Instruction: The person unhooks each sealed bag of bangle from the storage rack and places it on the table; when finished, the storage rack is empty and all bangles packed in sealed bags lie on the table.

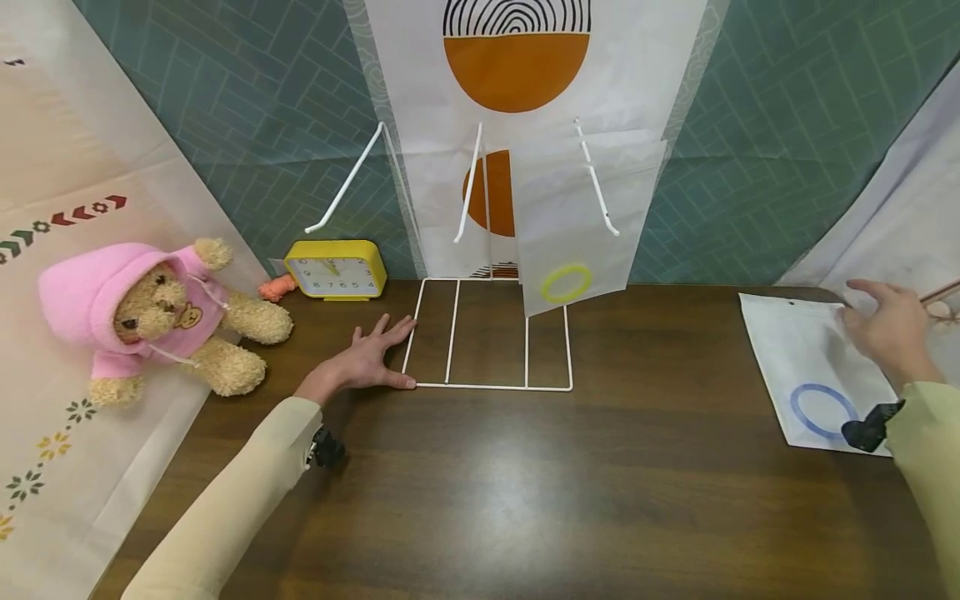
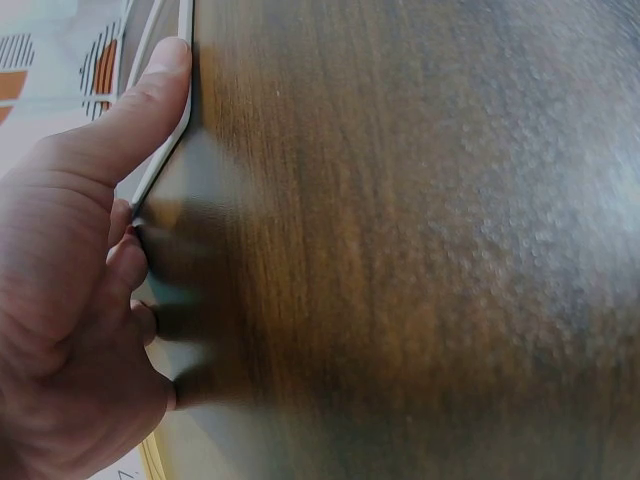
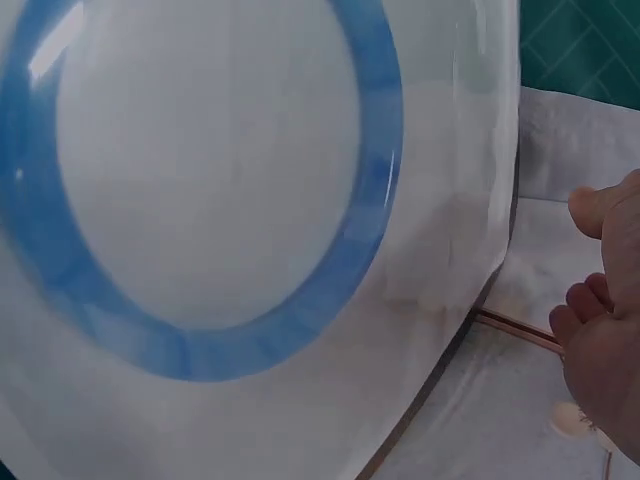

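A white wire rack (image 1: 494, 387) with three upward prongs stands on the table, its base flat against the wood. My left hand (image 1: 367, 354) touches the left side of that base, fingers spread and thumb at the front corner. The left wrist view shows the thumb (image 2: 150, 105) lying along the white wire. From the right prong hangs a whitish bag (image 1: 585, 217) with a yellow ring. Over at the right, a white bag (image 1: 776, 354) with a blue ring lies flat. My right hand (image 1: 892, 329) is over its upper right edge, fingers extended loosely, nothing gripped.
A yellow clock (image 1: 336, 269) stands left of the rack beside a small orange object (image 1: 277, 287). The teddy bear (image 1: 168, 312) in a pink hoodie leans at the far left. Patterned cloth (image 1: 757, 150) backs the wooden table (image 1: 480, 492).
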`<state>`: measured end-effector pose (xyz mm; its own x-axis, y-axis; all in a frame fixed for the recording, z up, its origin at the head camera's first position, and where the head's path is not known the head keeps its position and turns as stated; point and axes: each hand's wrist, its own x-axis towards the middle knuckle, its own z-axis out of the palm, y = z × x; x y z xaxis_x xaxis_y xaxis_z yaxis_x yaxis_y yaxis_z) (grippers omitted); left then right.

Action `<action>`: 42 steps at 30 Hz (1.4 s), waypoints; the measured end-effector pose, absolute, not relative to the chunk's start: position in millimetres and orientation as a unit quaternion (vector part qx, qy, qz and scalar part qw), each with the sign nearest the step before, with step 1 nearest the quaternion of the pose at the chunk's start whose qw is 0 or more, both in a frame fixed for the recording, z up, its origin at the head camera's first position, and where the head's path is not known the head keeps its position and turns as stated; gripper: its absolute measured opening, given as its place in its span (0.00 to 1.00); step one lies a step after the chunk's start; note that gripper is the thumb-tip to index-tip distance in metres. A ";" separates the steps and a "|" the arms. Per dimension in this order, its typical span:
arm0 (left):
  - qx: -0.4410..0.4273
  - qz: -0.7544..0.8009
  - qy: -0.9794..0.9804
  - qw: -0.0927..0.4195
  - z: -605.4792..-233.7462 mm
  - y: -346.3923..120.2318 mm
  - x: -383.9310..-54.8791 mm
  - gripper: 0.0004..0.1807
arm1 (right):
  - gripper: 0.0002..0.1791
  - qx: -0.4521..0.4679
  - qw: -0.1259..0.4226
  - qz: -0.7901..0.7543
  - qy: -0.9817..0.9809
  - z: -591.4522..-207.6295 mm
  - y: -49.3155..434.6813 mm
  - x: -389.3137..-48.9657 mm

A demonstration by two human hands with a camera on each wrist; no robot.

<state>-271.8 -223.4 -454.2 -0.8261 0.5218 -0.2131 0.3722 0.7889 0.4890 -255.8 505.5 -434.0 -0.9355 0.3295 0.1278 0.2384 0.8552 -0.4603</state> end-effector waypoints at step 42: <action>0.241 0.222 0.929 0.170 -454.7 -221.0 -268.8 0.60 | 0.28 0.147 0.071 0.518 -0.839 -306.3 369.5 -253.2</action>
